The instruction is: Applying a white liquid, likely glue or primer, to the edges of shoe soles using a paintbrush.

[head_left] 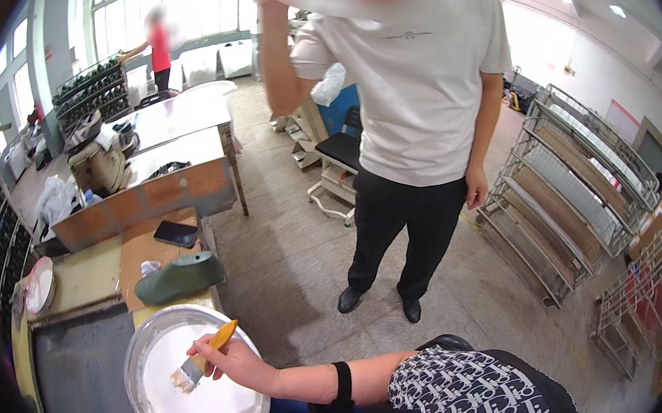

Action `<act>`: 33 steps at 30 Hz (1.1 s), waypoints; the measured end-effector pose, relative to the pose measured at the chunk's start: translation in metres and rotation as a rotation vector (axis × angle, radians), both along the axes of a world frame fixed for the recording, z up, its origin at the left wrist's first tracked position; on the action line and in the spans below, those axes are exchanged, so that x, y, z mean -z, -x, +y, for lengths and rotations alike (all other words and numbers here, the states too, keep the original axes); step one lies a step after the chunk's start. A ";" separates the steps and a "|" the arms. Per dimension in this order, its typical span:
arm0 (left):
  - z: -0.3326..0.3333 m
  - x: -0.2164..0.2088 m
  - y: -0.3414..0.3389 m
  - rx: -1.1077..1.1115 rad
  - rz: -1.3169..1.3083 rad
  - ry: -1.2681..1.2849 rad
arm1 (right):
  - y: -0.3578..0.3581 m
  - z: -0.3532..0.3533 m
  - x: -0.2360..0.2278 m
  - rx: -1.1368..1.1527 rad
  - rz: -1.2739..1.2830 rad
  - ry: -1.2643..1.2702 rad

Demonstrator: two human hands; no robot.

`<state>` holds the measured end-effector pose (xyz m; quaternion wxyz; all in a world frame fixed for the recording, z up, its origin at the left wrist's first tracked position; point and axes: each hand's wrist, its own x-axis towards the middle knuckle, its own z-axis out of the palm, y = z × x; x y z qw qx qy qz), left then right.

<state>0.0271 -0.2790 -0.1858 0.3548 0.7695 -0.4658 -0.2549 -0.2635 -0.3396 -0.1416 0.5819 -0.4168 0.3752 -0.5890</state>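
Observation:
My right hand [232,362] is closed round the yellow handle of a flat paintbrush [193,370], bristles pointing down. The brush is over a large round metal basin [134,385] filled with white liquid or paste; whether the bristles touch the white surface I cannot tell. Just behind the basin, a dark green shoe last [181,278] lies on the bench. My left hand is out of view.
A phone [176,233] lies on a wooden board past the last. To the left are a dark panel [84,366] and a small white bowl [40,286]. A person in a white shirt [429,96] stands ahead; wheeled racks [564,189] stand at right.

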 end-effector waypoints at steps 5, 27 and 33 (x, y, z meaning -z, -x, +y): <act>0.027 0.011 -0.033 -0.138 0.057 0.032 | -0.001 0.001 -0.012 -0.075 -0.115 -0.088; 0.215 -0.009 -0.013 -0.096 -0.354 0.109 | -0.002 -0.001 -0.006 -0.172 -0.248 -0.171; 0.222 -0.015 -0.020 -0.032 -0.186 0.107 | 0.003 -0.001 -0.005 -0.218 -0.241 -0.173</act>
